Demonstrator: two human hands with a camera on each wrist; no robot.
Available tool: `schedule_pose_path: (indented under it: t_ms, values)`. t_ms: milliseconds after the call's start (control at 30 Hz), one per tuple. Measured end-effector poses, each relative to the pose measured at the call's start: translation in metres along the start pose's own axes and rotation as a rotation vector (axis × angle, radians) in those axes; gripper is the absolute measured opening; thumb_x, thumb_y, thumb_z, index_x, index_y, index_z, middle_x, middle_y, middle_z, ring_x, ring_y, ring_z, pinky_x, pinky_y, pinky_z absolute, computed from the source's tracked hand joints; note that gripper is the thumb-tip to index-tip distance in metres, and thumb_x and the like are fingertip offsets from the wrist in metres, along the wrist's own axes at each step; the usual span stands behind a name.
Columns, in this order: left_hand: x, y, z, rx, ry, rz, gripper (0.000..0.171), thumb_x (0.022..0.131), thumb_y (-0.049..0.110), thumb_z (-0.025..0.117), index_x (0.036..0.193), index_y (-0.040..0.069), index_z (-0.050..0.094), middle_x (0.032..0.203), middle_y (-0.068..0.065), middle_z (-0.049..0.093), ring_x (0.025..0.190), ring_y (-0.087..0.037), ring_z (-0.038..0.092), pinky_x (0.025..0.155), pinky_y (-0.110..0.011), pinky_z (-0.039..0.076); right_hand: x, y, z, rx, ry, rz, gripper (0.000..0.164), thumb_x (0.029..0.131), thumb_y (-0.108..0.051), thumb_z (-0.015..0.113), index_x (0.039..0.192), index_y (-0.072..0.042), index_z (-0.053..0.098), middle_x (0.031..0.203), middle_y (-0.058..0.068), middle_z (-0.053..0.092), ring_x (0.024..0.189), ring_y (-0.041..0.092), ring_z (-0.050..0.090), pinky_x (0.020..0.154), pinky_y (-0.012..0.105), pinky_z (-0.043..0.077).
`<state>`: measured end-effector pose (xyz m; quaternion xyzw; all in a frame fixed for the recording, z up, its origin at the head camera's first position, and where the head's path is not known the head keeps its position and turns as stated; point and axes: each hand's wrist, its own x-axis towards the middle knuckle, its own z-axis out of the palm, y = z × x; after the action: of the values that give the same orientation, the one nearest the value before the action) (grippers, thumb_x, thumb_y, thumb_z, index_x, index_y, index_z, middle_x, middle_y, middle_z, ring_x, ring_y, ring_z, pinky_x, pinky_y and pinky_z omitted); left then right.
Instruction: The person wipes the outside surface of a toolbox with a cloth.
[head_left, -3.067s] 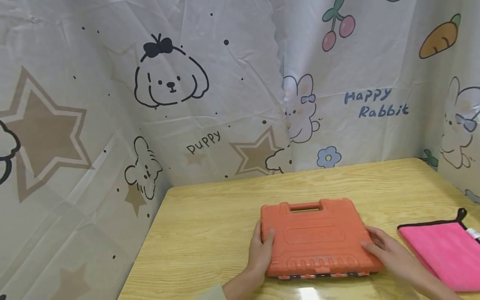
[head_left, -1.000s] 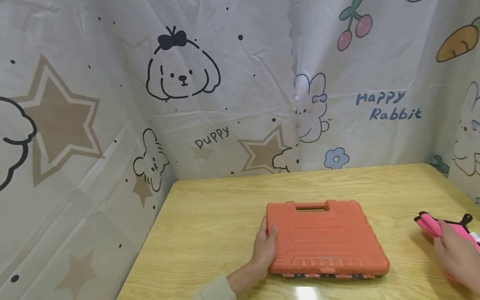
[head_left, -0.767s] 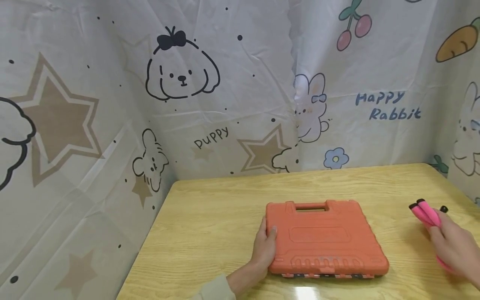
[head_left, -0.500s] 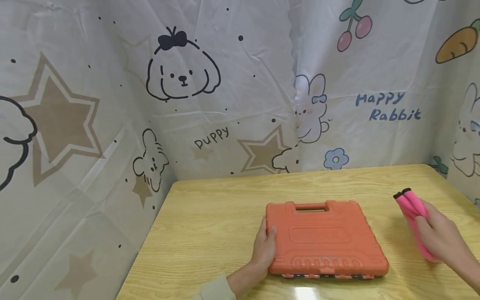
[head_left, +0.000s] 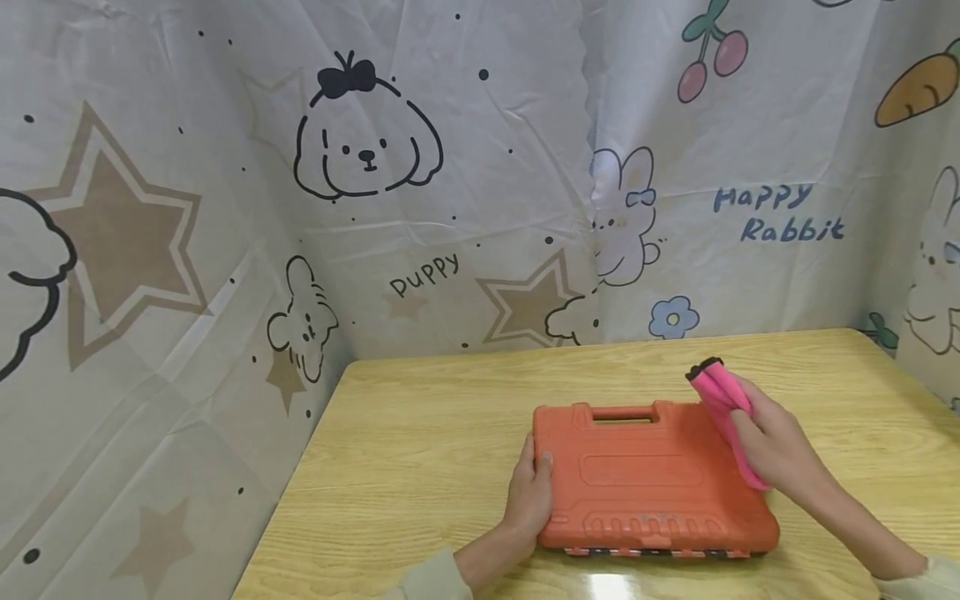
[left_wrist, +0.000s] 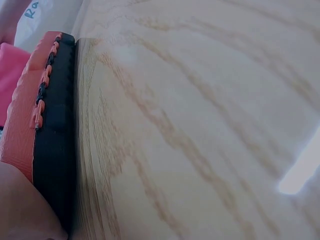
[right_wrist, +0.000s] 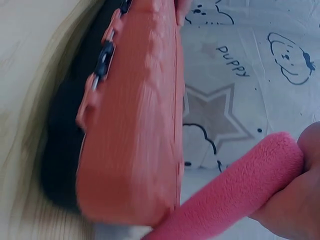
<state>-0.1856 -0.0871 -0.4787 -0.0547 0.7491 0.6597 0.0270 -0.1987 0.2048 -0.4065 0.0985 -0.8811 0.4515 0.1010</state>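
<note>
An orange plastic tool case (head_left: 637, 475) with a black lower half lies flat on the table, its carry handle at the far side. My left hand (head_left: 528, 492) holds the case's left edge, thumb on the lid and fingers along the side. A bunched pink cloth (head_left: 723, 404) with black edging is gripped in my right hand (head_left: 776, 433), over the lid's right side. In the right wrist view the fuzzy cloth (right_wrist: 240, 190) is beside the case's corner; whether it touches the lid I cannot tell. Hinges (left_wrist: 45, 75) run along the near edge in the left wrist view.
The wood-grain table (head_left: 420, 450) extends left of and behind the case. A printed fabric curtain (head_left: 450, 192) hangs along its back and sides. A light reflection shines on the tabletop near the front.
My right hand let go of the case's right side, took up the pink cloth from the table's right, bunched it and carried it left over the lid. The left hand keeps its hold.
</note>
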Motion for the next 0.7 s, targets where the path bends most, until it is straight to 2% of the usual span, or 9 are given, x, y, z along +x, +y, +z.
schedule_pose_path:
  t_ms: [100,233,300,467,600,700]
  values:
    - [0.000,-0.001,0.000,0.003,-0.001,0.005,0.058,0.110,0.022,0.035,0.159,0.000,0.011,0.162,-0.020,0.021,0.148,-0.036,0.016,0.118,-0.054,0.015,0.005,-0.006,0.011,0.038,-0.012,-0.022,0.049,0.104,-0.005,0.034,0.153,0.003,0.032,0.126,0.032,0.053,0.051,0.020,0.046,0.044,0.029,0.041]
    - [0.000,-0.002,0.000,0.004,-0.002,0.013,0.058,0.110,0.022,0.035,0.159,0.001,0.012,0.162,-0.019,0.022,0.148,-0.036,0.017,0.118,-0.054,0.015,0.009,-0.013,0.026,0.093,-0.041,-0.038,0.050,0.103,-0.003,0.035,0.154,-0.001,0.033,0.124,0.029,0.056,0.040,0.016,0.039,0.037,0.029,0.039]
    - [0.001,-0.002,0.000,0.003,-0.004,0.016,0.058,0.110,0.021,0.034,0.159,0.001,0.012,0.162,-0.019,0.022,0.148,-0.036,0.017,0.118,-0.054,0.015,0.012,-0.015,0.033,0.094,-0.052,-0.052,0.051,0.103,-0.002,0.037,0.154,-0.001,0.033,0.125,0.029,0.056,0.038,0.014,0.037,0.035,0.029,0.038]
    - [0.002,-0.002,-0.001,0.005,0.000,0.015,0.058,0.110,0.022,0.035,0.159,0.002,0.012,0.162,-0.018,0.022,0.148,-0.035,0.016,0.118,-0.053,0.014,0.020,-0.022,0.052,0.045,-0.072,-0.103,0.052,0.101,0.001,0.041,0.153,0.002,0.035,0.130,0.026,0.056,0.052,0.015,0.043,0.049,0.028,0.041]
    - [0.001,-0.001,-0.001,0.006,0.005,0.019,0.058,0.110,0.022,0.035,0.159,0.000,0.012,0.162,-0.019,0.021,0.148,-0.035,0.016,0.118,-0.053,0.014,0.024,-0.028,0.069,-0.010,-0.106,-0.150,0.052,0.100,0.002,0.044,0.152,0.000,0.038,0.139,0.020,0.053,0.079,0.021,0.055,0.069,0.031,0.043]
    - [0.001,-0.001,0.000,0.013,0.009,0.024,0.058,0.110,0.021,0.035,0.159,-0.001,0.013,0.161,-0.019,0.022,0.148,-0.035,0.017,0.118,-0.053,0.014,0.028,-0.031,0.082,-0.019,-0.135,-0.187,0.052,0.099,0.003,0.046,0.151,0.001,0.040,0.144,0.019,0.051,0.103,0.024,0.053,0.082,0.031,0.042]
